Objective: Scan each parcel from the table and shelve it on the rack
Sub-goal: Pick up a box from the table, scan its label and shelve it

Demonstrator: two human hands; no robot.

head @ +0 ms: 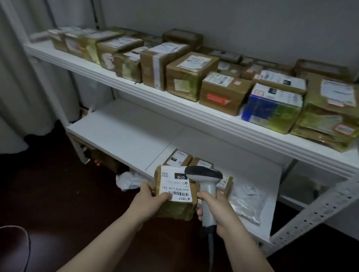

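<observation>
My left hand (149, 197) grips a small brown cardboard parcel (176, 210) with a white barcode label facing up, held low in front of the rack. My right hand (216, 212) holds a grey handheld barcode scanner (207, 186) by its handle, its dark head just above the parcel's right edge. A cable hangs down from the scanner. The white metal rack (199, 118) carries several taped brown parcels (190, 74) on its upper shelf. The lower shelf (127, 137) holds a few small parcels (178, 158) behind the held one.
A clear plastic mailer bag (249, 201) lies on the lower shelf at right. A perforated rack post (336, 201) slants down the right side. A grey curtain (10, 64) hangs at left. Crumpled white paper (131, 181) and a cable (19, 235) lie on the dark floor.
</observation>
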